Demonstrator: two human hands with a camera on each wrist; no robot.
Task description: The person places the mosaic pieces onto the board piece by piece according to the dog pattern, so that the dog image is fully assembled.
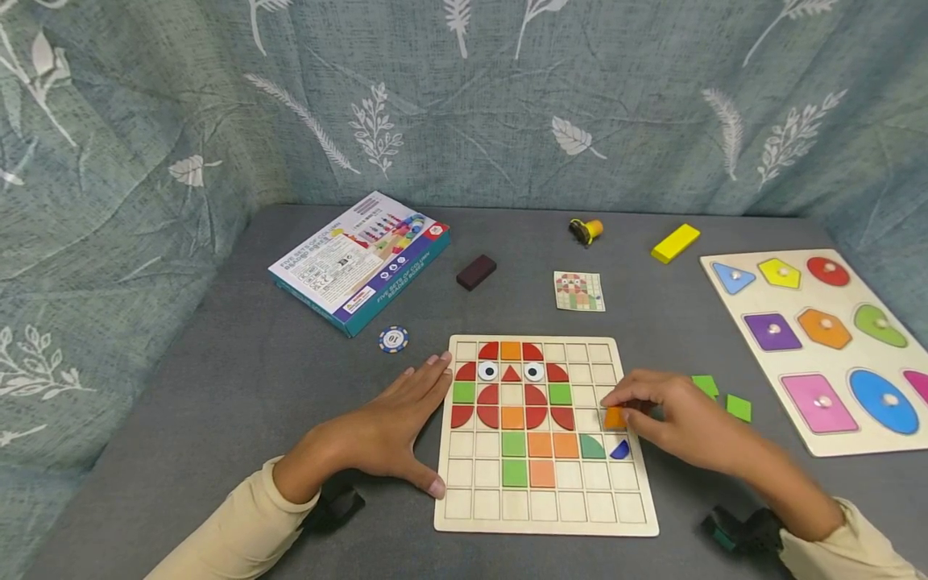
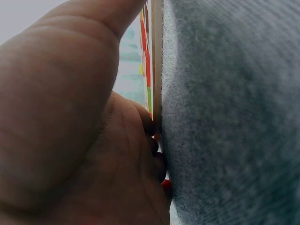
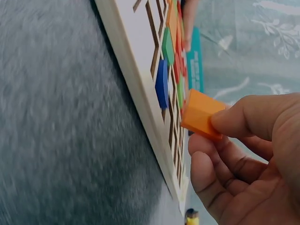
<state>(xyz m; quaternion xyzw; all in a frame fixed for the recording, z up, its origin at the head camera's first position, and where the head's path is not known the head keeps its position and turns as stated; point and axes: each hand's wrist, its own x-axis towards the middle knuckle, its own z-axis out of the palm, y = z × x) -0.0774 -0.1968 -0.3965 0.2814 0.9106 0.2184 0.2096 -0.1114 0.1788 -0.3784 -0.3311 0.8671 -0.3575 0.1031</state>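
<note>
A wooden grid board point(image 1: 598, 509) lies on the table, its upper squares filled with red, green and orange tiles and two eye tiles. My left hand point(image 1: 384, 427) rests at the board's left edge with thumb and fingers spread. Over the board's right side, my right hand point(image 1: 674, 415) pinches an orange tile point(image 3: 204, 115) between thumb and fingers; in the right wrist view it is clear of the grid. Just below it sit a blue rounded piece point(image 1: 619, 449) and a dark green quarter-circle tile point(image 1: 592, 446). The palm hides part of the board in the left wrist view.
Two green tiles point(image 1: 739, 408) lie right of the board, before a shape puzzle board point(image 1: 812, 403). Behind are a pattern card point(image 1: 579, 291), dark block point(image 1: 476, 272), yellow block point(image 1: 676, 243), small yellow-and-black object point(image 1: 586, 231), box point(image 1: 362, 258) and poker chip point(image 1: 394, 339).
</note>
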